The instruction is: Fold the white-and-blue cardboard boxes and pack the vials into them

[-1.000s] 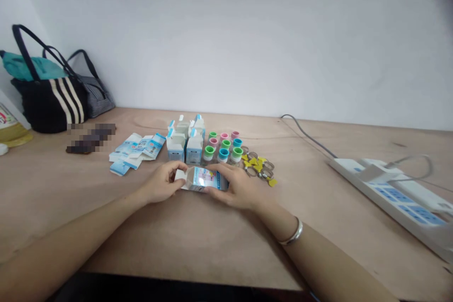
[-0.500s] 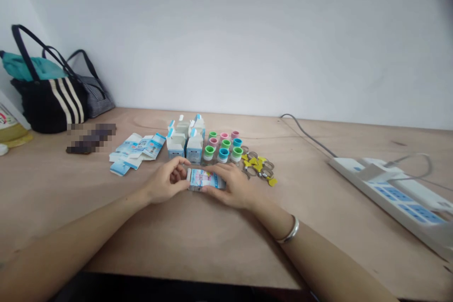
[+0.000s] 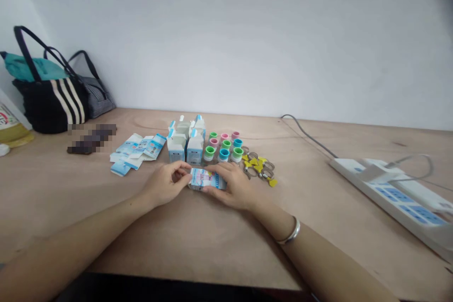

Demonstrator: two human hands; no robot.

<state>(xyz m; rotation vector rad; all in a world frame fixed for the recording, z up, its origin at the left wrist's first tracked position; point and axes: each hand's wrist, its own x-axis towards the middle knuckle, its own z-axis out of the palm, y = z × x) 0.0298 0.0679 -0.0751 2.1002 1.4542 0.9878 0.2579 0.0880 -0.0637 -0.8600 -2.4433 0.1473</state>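
Note:
A small blue-and-white printed carton (image 3: 206, 179) lies on its side on the table in front of me. My right hand (image 3: 235, 187) grips its right part, thumb along the near edge and fingers over the far edge. At the carton's left end, my left hand (image 3: 165, 184) has its fingers curled in, with thumb and fingertips pressed on the end. Just beyond stand several similar cartons (image 3: 195, 150) with their top flaps up. Beside them are rows of small white pieces with green, pink and blue rims (image 3: 223, 154).
Metal hose clamps with yellow keys (image 3: 260, 165) lie right of the coloured pieces. Flattened cartons (image 3: 138, 152) are at left, near a dark blurred object (image 3: 92, 139). A black bag (image 3: 53, 104) stands far left; a power strip (image 3: 399, 203) with cables lies at right.
My left hand has closed in on the carton's left end, and the pale flap edge seen there before is no longer visible. My right hand keeps its hold.

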